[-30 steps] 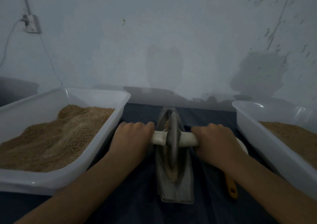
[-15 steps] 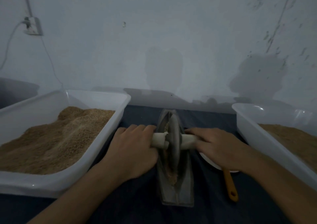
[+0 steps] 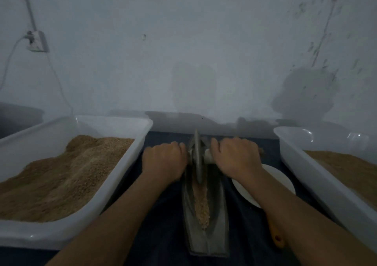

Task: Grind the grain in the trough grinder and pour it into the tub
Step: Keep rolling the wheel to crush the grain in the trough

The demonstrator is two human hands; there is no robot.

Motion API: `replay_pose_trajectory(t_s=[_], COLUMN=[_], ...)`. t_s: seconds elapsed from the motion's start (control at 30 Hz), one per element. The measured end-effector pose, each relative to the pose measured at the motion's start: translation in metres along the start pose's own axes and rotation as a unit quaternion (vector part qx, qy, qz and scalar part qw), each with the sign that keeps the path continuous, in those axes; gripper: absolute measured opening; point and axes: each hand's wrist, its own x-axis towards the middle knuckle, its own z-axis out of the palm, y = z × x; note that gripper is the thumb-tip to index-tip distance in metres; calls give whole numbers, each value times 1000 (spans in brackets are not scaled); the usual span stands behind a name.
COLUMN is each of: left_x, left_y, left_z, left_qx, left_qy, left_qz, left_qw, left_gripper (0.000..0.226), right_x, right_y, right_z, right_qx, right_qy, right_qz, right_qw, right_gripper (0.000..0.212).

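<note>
Mid-grind at the far end of the trough grinder [image 3: 206, 223], which lies lengthwise on the dark worktop [image 3: 163, 225] between the two tubs. Left hand [image 3: 165, 161] and right hand [image 3: 234, 159] curled over the pale axle handle [image 3: 209, 157] on either side of the grinding wheel [image 3: 197, 157], fingers wrapped tight round it. Coarse grain [image 3: 201, 206] exposed along the near half of the groove. Left tub [image 3: 126, 180] heaped with brown grain; right tub [image 3: 306, 163] part filled. White dish [image 3: 273, 176] and an orange handle [image 3: 275, 237] just right of the trough.

Probably heavy, rigid metal, stable under rolling; grain loose and quick to spill. For pouring, best gripped by both long sides near the middle, wheel lifted out first, then tipped slowly over a tub rim.
</note>
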Motion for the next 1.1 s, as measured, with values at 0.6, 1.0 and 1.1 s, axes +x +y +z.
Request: replay_pose_trajectory(t_s=[0.6, 1.0, 1.1], left_x=[43, -27, 15], left_y=[7, 1, -2], left_z=[-6, -21, -3], left_qx=[-41, -68, -53], left_qy=[-37, -20, -47], left_qz=[-64, -54, -39], left_qw=[996, 996, 997], left_gripper=[31, 43, 26], right_x=[37, -66, -17], right_y=[13, 11, 9], right_z=[14, -22, 1], right_qx=[74, 38, -60], right_qy=[-100, 41, -3], right_qz=[71, -44, -69], right_qw=[990, 997, 996], right_gripper=[35, 68, 36])
